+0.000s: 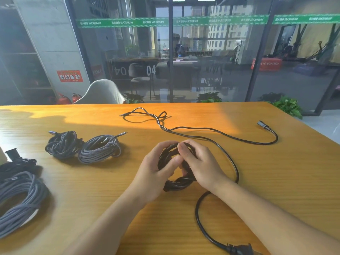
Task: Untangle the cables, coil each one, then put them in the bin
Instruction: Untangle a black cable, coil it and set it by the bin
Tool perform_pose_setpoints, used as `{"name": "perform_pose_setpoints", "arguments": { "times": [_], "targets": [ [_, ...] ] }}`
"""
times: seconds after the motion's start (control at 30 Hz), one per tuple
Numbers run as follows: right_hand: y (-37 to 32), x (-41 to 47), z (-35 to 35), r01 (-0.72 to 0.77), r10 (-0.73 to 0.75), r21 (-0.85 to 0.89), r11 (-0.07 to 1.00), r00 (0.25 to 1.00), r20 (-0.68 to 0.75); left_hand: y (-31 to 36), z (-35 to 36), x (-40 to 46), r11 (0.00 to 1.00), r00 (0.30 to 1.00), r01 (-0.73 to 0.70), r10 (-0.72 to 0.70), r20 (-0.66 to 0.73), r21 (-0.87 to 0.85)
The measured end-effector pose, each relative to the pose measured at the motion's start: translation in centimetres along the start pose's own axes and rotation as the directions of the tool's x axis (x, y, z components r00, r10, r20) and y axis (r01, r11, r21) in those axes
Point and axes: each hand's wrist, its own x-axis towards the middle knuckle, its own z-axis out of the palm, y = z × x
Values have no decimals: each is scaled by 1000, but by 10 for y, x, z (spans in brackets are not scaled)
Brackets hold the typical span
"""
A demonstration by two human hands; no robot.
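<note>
A black power cable coil (177, 183) sits at the table's middle, held from both sides. My left hand (156, 172) grips its left side with fingers curled through the loops. My right hand (198, 162) grips the top and right side. From the coil a loose length runs back to a tangle (158, 116) and on to a connector (264, 125) at the right. Another length trails to a plug (239, 249) at the near edge. Two coiled braided cables lie to the left, one dark (63, 145), one grey (100, 149).
At the left edge lie a large grey braided coil (20, 201) and a black bundle (16, 165). The wooden table (276, 181) ends at a glass wall behind. A pale chair back (102, 92) stands beyond the far edge. No bin is in view.
</note>
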Motion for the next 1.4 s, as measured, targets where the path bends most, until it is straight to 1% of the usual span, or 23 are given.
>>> {"name": "perform_pose_setpoints", "arguments": {
  "times": [0.1, 0.2, 0.37, 0.43, 0.5, 0.57, 0.63, 0.67, 0.73, 0.8, 0.87, 0.9, 1.0, 1.27, 1.33, 1.4],
  "targets": [
    [-5, -1, 2, 28, -29, -13, 1000, 997, -68, 5, 1, 0, 999, 999, -14, 16, 52, -53],
    [-8, -1, 3, 39, -42, -29, 999, 994, -100, 5, 2, -3, 998, 996, -38, 42, 82, -51],
    [-7, -1, 3, 40, -47, -65, 997, 992, -119, -1, 3, -4, 997, 995, -76, 74, 72, 26],
    [-4, 0, 5, 33, -42, -69, 997, 992, -121, -5, 2, -5, 992, 996, -75, 70, 45, 106],
    [0, 0, 7, 10, -20, -93, 996, 994, -108, -11, 1, -3, 978, 999, -35, 34, 10, 203],
    [6, 0, 7, -12, -4, -184, 983, 996, -84, -17, 1, 0, 968, 999, 3, 10, -52, 253],
    [12, -1, 9, 29, -50, -338, 941, 997, -52, -18, 0, 3, 970, 993, 15, 14, -119, 242],
    [13, -2, 11, 55, -83, -394, 917, 995, -54, -17, 0, 4, 971, 991, 16, 17, -133, 238],
    [11, -2, 11, 86, -134, -437, 895, 988, -82, -15, 0, 4, 973, 992, 22, 7, -125, 232],
    [8, -3, 12, 76, -133, -402, 913, 984, -116, -12, 0, 2, 972, 995, 18, 5, -99, 236],
    [6, -3, 14, 67, -125, -320, 945, 978, -165, -8, 3, -1, 972, 997, 6, 12, -76, 237],
    [6, -3, 14, 69, -129, -289, 955, 972, -195, -6, 4, -2, 974, 997, 0, 18, -77, 228],
    [6, -1, 12, 79, -151, -267, 960, 954, -260, -2, 10, -4, 976, 993, -34, 57, -105, 214],
    [-1, -4, 18, 70, -141, -249, 966, 949, -280, 2, 12, -4, 978, 981, -69, 103, -167, 198],
    [-1, -3, 19, 65, -137, -252, 966, 949, -283, 1, 11, -4, 978, 981, -64, 99, -169, 201],
    [3, -2, 18, 44, -113, -252, 967, 957, -267, -1, 10, -3, 979, 985, -26, 60, -160, 202]
  ]
}}
